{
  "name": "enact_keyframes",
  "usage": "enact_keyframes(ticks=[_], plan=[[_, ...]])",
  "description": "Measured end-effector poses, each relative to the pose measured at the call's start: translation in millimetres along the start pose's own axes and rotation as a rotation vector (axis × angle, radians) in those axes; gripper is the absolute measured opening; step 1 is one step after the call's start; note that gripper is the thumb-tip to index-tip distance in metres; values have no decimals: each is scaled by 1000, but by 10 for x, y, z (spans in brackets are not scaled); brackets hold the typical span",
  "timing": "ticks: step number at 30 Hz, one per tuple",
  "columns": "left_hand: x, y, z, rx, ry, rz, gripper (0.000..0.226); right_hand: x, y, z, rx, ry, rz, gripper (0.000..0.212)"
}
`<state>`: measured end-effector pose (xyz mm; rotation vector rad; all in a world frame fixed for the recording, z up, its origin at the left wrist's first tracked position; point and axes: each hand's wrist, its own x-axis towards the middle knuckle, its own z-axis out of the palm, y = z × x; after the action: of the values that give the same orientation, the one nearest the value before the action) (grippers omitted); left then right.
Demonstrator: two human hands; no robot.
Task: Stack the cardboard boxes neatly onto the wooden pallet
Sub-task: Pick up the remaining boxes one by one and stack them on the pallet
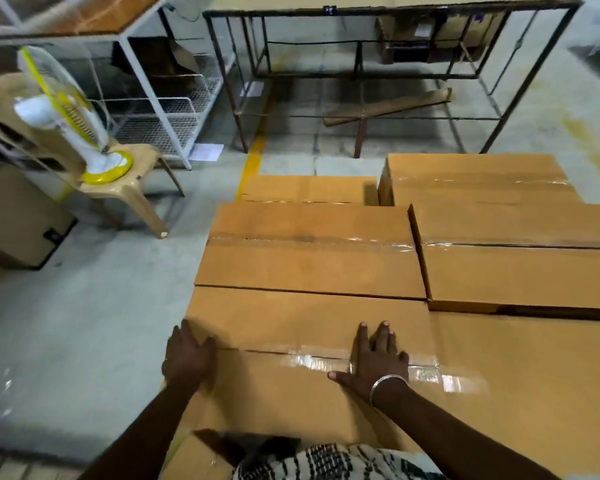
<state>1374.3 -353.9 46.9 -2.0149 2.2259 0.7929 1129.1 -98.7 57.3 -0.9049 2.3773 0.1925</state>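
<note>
A large taped cardboard box (291,393) lies closest to me. My left hand (187,355) rests against its left edge, thumb on the top face. My right hand (374,362), a metal bangle at the wrist, presses flat on the top over the tape seam. Beyond it lie a second box (309,261), a third box (309,188) farther back, and two higher boxes on the right, one nearer (520,271) and one behind (478,178). The boxes hide the wooden pallet.
A beige plastic chair (132,188) carrying a white and yellow fan (80,133) stands to the left. A white wire rack (160,109) and a dark metal frame table (361,74) stand behind. Another carton (18,220) sits at far left. The floor at left is bare concrete.
</note>
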Motion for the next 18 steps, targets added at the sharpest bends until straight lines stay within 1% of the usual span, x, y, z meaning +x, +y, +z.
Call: enact_keyframes(ticks=[2,4,7,9,11,15,18], plan=[[-429,-154,91,116,45,32,72,-27,17,19,-2,17,-28,124],[-833,-341,171,124,21,48,75,-64,18,59,-8,47,-55,118],[-1304,-615,281,-13,-31,21,77,-127,-28,119,-8,92,-134,99],[-1622,-798,332,-94,-5,-24,78,-167,-124,163,-18,103,-252,82],[-1896,-967,366,-108,4,-113,78,-232,-279,190,-37,84,-374,73],[-2348,-1404,319,-193,15,-320,81,-473,-695,321,-92,58,-611,73],[-2649,-1824,233,-243,48,-445,80,-760,-1040,517,-120,52,-785,79]])
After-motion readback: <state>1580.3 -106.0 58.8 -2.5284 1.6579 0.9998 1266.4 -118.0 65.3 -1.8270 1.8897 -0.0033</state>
